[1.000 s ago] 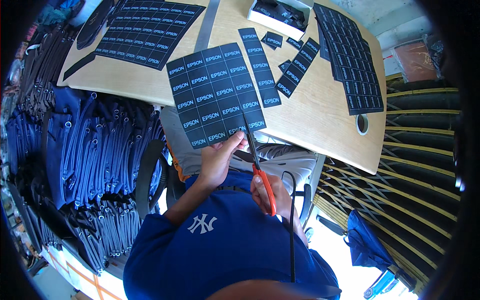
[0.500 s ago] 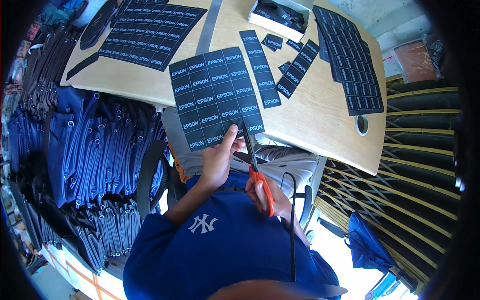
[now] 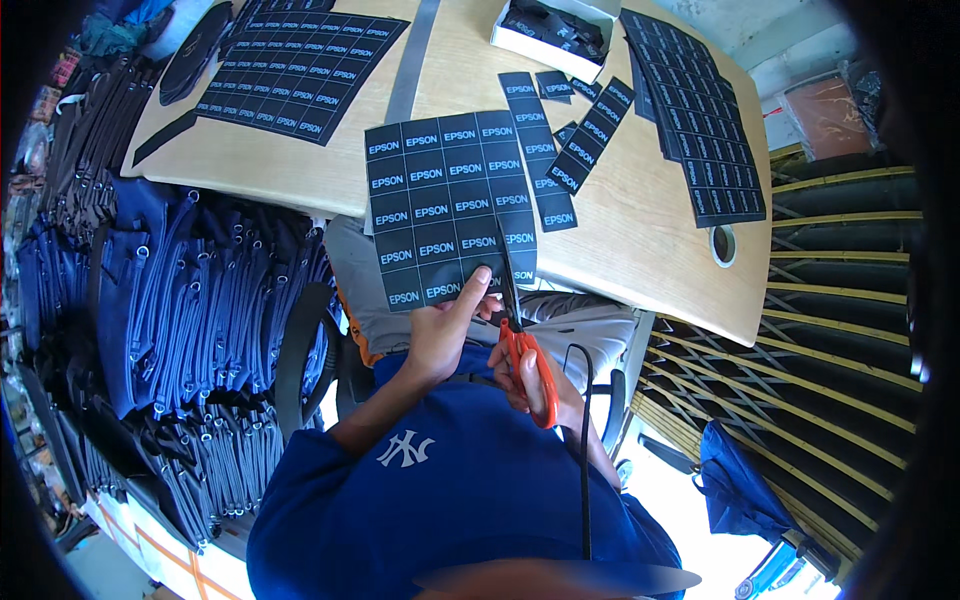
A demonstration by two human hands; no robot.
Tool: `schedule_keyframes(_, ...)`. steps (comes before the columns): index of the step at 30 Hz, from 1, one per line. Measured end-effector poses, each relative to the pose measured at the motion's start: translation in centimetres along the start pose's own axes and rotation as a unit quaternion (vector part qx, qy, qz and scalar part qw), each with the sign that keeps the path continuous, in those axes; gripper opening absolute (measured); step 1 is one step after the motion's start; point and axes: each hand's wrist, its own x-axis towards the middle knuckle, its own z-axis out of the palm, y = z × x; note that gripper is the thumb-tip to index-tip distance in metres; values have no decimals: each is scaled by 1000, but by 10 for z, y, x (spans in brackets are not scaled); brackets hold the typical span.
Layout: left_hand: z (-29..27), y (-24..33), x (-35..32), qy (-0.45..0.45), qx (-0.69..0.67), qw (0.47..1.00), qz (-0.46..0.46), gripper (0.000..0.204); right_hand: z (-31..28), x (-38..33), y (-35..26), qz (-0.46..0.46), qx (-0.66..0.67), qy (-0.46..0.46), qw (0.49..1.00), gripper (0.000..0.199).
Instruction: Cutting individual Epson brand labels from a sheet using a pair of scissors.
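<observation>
My left hand [image 3: 447, 328] pinches the lower edge of a black sheet of printed labels [image 3: 430, 213], thumb on top and fingers beneath. The sheet is marked into a grid by thin white lines. In my right hand [image 3: 530, 372] are orange-handled scissors [image 3: 541, 385], their dark blades running up into the sheet along the line left of its rightmost column. A cut reaches up from the bottom edge there. Just beyond the sheet's right side lies a separate label strip [image 3: 534, 140], with another strip [image 3: 592, 135] slanting beside it.
A white box [image 3: 548, 42] of dark cut pieces stands at the table's far side. Label sheets [image 3: 700, 120] are stacked at right near a tape roll [image 3: 723, 246]; more sheets [image 3: 300, 75] lie at left. Blue bags [image 3: 200, 300] hang left of the table [image 3: 640, 245].
The sheet and both hands have shifted slightly right. The scissor blades have moved further up into the sheet, and the cut is longer. The loose strip beside the sheet has shifted right.
</observation>
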Motion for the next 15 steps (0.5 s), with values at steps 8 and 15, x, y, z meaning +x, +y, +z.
schedule_keyframes(8,0,1,-3,-34,9,999,21,17,7,3,-10,16,22,23,999,75)
schedule_keyframes(15,-4,-2,-1,-37,19,999,23,16,9,3,-20,48,54,30,997,52)
